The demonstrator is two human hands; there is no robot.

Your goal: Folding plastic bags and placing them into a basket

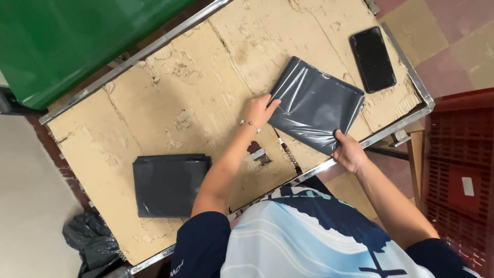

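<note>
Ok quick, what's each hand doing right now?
Left hand: fingers flat on the edge of the grey plastic package, not gripping.
Right hand: closed, pinching the package's near corner.

Item: we see a dark grey plastic bag (315, 105), folded flat into a rough rectangle.
Surface: we note a glossy sheen, with pale streaks of light and fine creases running across it.
Pose: we find it lying flat but turned at an angle, one corner pointing toward us and the near edge of the table.
Place: we place it on the right half of the worn cardboard tabletop, just beside a black phone.
Contact: we see our left hand (259, 109) pressing its left edge, and our right hand (350, 152) pinching its near corner.
</note>
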